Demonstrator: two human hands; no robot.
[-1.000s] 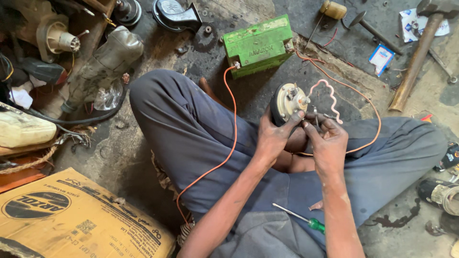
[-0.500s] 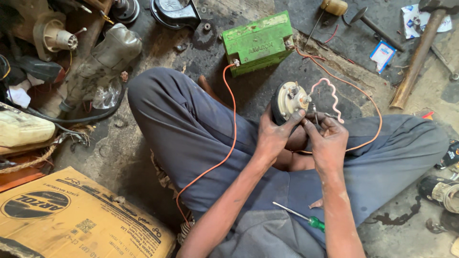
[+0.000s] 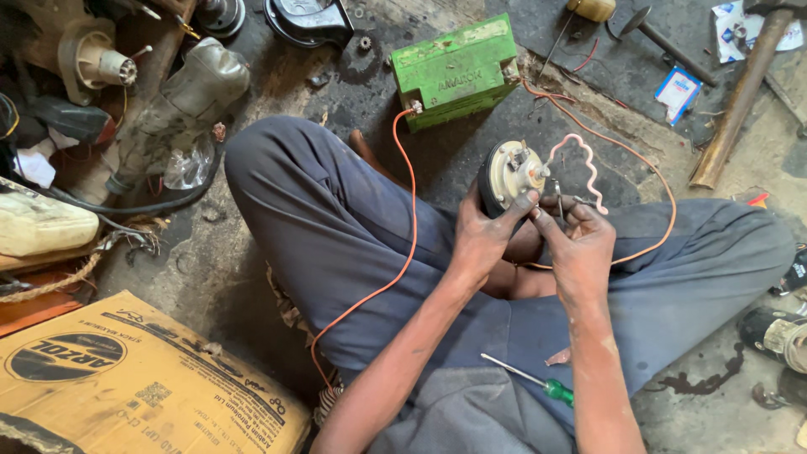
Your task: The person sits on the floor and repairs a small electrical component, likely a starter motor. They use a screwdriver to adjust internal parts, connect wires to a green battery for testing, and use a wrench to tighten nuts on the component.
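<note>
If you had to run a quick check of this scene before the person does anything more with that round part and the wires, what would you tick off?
1. Left hand grips round horn-like part: ok.
2. Right hand pinches a thin metal piece at its terminals: ok.
3. Orange wire reaches green battery: ok.
4. Wire ends firmly joined at the part: cannot tell.
5. Green-handled screwdriver lies on the lap, within reach: ok.
6. Wires clear of the legs: not ok, the orange one drapes across the thigh.

L hand (image 3: 483, 235) cupped, R hand (image 3: 580, 240) fingers pinched.

Round black horn (image 3: 507, 174) held upright above lap, pink wire (image 3: 580, 164) attached
</note>
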